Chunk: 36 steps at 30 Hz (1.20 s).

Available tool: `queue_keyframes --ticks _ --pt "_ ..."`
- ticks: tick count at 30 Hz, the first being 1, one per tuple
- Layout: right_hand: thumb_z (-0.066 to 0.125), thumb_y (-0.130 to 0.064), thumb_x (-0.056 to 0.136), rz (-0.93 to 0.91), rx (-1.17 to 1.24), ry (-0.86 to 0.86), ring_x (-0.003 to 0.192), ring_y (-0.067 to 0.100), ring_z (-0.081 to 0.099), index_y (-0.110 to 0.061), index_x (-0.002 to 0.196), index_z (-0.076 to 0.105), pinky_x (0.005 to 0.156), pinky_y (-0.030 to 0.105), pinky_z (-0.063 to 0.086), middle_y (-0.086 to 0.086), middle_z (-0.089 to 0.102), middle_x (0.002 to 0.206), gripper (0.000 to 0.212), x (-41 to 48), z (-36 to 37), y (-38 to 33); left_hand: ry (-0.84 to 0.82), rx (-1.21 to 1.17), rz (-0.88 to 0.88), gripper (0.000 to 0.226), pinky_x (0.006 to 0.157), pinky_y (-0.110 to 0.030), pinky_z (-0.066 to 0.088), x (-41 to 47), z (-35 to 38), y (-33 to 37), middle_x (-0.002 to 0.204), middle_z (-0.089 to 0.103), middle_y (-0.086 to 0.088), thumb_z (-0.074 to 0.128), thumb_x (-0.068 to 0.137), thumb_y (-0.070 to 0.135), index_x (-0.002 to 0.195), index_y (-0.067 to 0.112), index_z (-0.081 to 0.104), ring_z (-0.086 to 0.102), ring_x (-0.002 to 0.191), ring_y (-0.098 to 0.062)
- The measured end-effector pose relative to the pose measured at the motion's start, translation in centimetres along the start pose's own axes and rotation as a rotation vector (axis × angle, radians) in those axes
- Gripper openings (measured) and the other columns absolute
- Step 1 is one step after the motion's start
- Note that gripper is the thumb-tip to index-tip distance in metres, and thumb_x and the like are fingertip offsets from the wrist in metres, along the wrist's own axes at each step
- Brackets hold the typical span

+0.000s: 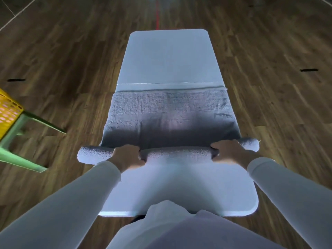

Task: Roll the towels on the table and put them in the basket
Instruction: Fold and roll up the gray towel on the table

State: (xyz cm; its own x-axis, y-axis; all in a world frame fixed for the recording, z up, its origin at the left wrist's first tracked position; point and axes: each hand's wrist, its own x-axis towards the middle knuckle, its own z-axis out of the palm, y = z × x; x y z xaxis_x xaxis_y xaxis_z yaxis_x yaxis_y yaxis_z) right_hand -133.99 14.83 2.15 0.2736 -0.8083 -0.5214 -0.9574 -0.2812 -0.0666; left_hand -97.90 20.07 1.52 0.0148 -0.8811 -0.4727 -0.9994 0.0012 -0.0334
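The grey towel [170,114] lies across the middle of the white tabletop [168,56]. Its near end is wound into a tight roll, and the rest is flat and reaches away from me to about halfway up the surface. The roll spans the whole width and both ends stick out past the tabletop's edges. My left hand [127,155] grips the roll left of centre with its fingers curled over the top. My right hand [228,150] grips it the same way near the right end. Well off to my left, the yellow basket [9,112] sits on a green stool [21,141] on the wooden floor [71,60].
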Motion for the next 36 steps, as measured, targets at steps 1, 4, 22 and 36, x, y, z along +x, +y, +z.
queue_keyframes --ticks 1,4,22,36 --pt "0.053 -0.036 0.079 -0.013 0.012 -0.014 0.096 0.022 0.058 -0.027 0.085 0.055 0.081 0.037 0.037 -0.010 0.062 0.090 0.011 0.0 -0.4 0.1 -0.010 0.007 -0.036 0.045 0.087 -0.038 0.050 -0.1 -0.3 0.0 0.108 0.065 0.001 0.048 0.078 0.056 0.102 0.021 0.060 0.060 0.105 -0.024" --pt "0.058 -0.042 0.087 -0.018 0.069 0.356 0.120 0.026 0.052 -0.030 0.124 0.060 0.101 0.046 0.036 -0.003 0.059 0.123 0.039 0.9 0.4 0.6 0.171 0.049 -0.098 0.050 0.090 -0.042 0.046 -0.1 -0.2 -0.1 0.126 0.054 -0.004 0.048 0.087 0.052 0.123 0.018 0.056 0.050 0.118 -0.027" --pt "0.053 -0.030 0.089 -0.067 0.086 0.162 0.102 0.022 0.057 -0.029 0.102 0.065 0.088 0.040 0.049 -0.005 0.062 0.108 0.017 -0.1 0.3 1.9 0.015 0.028 0.048 0.043 0.095 -0.042 0.046 1.0 -1.2 -0.2 0.124 0.058 0.000 0.049 0.087 0.050 0.121 0.026 0.058 0.054 0.118 -0.027" --pt "0.054 -0.031 0.078 0.008 -0.018 0.007 0.091 0.023 0.058 -0.025 0.079 0.048 0.079 0.038 0.038 -0.010 0.057 0.078 0.008 -0.2 -0.8 0.7 -0.078 0.072 0.029 0.035 0.096 -0.043 0.039 -0.1 -1.7 0.2 0.120 0.061 -0.004 0.044 0.091 0.043 0.114 0.019 0.055 0.055 0.115 -0.028"
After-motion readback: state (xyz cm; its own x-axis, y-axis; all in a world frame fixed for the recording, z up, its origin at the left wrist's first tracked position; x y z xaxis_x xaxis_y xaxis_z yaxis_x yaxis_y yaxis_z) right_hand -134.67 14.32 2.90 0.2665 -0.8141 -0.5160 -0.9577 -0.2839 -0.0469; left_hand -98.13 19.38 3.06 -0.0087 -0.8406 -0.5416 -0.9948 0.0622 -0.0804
